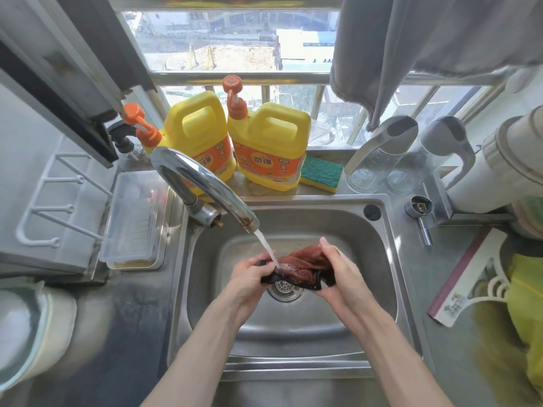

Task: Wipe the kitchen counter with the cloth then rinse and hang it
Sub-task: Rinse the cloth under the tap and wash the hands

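Step in hand: rinsing. Cloth (296,267), reddish, dark-edged, bunched over the sink (390,277) drain under the running tap (205,186). Left hand (249,274) and right hand (340,274): fingers clenched on cloth ends. Next, probably: wring, shut tap, hang.
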The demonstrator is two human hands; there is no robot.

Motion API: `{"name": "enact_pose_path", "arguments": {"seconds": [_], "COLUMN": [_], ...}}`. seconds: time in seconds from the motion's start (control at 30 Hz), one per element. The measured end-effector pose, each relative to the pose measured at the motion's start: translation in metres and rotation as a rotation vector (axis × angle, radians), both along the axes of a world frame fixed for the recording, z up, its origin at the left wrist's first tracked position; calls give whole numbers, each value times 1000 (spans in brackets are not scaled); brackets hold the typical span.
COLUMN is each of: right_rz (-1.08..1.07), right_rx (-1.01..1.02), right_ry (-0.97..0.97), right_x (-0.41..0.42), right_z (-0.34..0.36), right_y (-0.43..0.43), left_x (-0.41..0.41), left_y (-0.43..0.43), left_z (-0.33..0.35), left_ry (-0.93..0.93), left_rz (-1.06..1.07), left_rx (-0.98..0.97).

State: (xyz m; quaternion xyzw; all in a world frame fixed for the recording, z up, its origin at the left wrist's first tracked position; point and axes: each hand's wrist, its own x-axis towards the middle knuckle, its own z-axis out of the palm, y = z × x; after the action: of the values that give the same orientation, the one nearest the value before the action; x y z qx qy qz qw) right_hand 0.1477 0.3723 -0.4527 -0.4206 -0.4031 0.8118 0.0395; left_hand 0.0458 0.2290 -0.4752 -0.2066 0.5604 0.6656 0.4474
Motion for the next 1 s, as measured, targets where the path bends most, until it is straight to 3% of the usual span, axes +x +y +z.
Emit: {"name": "enact_pose_path", "arguments": {"seconds": [0.13, 0.33, 0.53, 0.67, 0.83, 0.9, 1.0], "right_rz": [-15, -89, -74, -116, 105, 105, 58], "right_rx": [111, 72, -116, 88, 590, 607, 440], "right_ry": [-11, 37, 216, 153, -120, -120, -63], "right_x": [-4, -9, -9, -5, -1, -4, -11], "right_z": [1, 2, 6, -3, -13, -12, -11], "right_y": [1, 0, 2, 12, 9, 4, -6], "left_x": [-4, 1, 6, -5, -12, -11, -7], "left_y": [-9, -11, 1, -9, -9, -4, 1], "left_z": [9, 10, 1, -3, 0, 3, 10], "left_ry": [-142, -287, -198, -156, -154, -197, -218], "left_rz": [92, 150, -33, 104, 303, 310, 246], "left_rx": [152, 322, 141, 28, 73, 114, 126]}}
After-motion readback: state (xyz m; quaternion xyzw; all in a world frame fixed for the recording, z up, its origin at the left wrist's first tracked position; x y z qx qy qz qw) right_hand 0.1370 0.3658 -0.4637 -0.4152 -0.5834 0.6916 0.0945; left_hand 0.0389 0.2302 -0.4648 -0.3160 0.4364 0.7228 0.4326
